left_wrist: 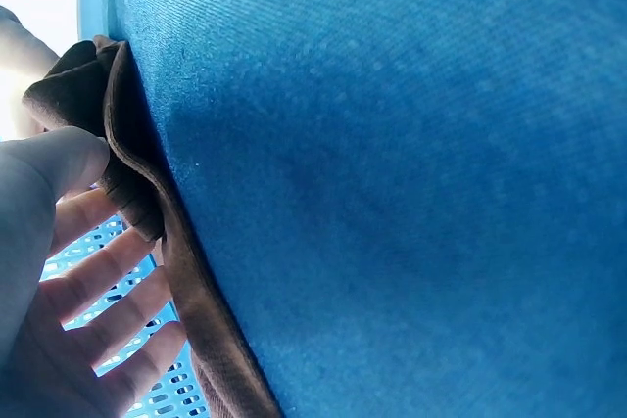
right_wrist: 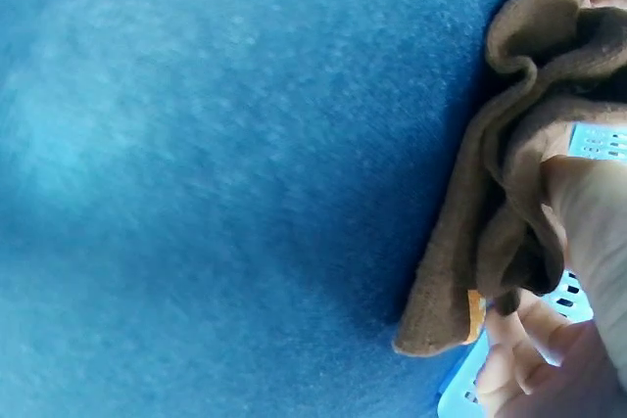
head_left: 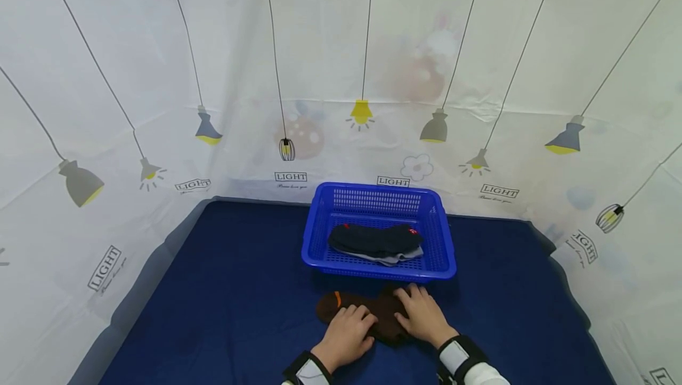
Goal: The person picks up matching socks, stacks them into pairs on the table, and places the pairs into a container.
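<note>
Brown socks with an orange mark near the toe lie bunched on the dark blue cloth, just in front of the blue basket. My left hand rests on their left part; in the left wrist view its fingers are spread and fairly straight against the brown fabric. At the right end, my right hand grips the fabric between thumb and bent fingers. The right wrist view shows raised, rumpled folds by that thumb. Fabric under both palms is hidden.
Inside the basket lie dark socks with red marks, on top of grey ones. The dark blue cloth covers the surface. White sheets printed with hanging lamps enclose the back and both sides.
</note>
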Available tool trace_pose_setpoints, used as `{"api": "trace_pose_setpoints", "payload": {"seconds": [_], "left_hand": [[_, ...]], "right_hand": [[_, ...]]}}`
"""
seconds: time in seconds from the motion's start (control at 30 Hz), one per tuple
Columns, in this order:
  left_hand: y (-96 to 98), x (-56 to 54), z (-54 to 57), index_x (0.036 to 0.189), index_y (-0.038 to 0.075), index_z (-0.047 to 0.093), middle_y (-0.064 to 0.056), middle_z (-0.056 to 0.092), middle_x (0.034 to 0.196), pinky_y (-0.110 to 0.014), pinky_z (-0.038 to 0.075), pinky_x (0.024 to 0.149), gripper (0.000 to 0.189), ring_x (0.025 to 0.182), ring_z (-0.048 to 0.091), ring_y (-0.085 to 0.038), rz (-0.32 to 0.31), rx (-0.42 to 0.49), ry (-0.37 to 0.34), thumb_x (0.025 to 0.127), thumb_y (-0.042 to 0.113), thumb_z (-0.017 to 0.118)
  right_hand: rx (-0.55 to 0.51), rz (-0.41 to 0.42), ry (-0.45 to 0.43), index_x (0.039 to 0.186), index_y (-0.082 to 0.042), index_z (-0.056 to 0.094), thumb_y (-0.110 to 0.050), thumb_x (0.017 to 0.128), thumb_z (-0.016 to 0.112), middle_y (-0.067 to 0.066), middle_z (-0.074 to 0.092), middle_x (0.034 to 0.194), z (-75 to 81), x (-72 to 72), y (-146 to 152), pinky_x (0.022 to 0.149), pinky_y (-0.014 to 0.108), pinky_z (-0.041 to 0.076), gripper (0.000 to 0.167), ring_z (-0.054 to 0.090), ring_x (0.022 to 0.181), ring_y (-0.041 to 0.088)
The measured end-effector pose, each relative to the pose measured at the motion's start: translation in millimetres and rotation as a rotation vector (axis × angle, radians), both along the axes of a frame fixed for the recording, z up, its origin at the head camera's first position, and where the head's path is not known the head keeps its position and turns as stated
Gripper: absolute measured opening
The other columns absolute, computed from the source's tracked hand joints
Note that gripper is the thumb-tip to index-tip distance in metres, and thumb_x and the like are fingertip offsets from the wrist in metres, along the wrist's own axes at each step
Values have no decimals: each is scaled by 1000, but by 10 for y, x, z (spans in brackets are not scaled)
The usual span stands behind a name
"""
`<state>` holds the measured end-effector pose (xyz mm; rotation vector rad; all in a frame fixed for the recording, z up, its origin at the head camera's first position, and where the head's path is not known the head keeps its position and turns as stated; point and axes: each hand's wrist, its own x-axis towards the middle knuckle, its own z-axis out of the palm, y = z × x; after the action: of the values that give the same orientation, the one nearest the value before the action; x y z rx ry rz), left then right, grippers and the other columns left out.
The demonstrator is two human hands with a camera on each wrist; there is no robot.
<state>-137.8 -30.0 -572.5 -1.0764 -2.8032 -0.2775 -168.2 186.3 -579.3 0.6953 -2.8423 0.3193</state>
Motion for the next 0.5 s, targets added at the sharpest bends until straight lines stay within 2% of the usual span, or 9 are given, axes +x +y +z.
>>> {"api": "trace_pose_setpoints", "payload": {"seconds": [0.2,0.33,0.5], "left_hand": [[-1,-11,-7,103,22,63,5,56,95,-25,42,67,27,81,53,-11,-8,6,0,79,33,68],[1,-15,-8,103,22,63,5,56,94,-25,42,67,27,81,52,-11,-9,12,6,79,33,68],[-1,-12,7,102,21,64,4,56,94,-25,42,67,26,81,52,-11,-5,16,10,79,32,69]], "right_hand": [[-21,2,-57,90,-11,55,-22,71,75,5,48,76,12,-24,-14,57,35,41,30,49,65,21],[10,20,-43,82,-12,50,-21,72,75,2,44,73,21,-29,-22,53,33,37,28,46,61,18],[22,25,-27,81,-14,49,-22,73,75,-1,41,74,59,-8,-27,51,28,35,29,42,60,12]]}}
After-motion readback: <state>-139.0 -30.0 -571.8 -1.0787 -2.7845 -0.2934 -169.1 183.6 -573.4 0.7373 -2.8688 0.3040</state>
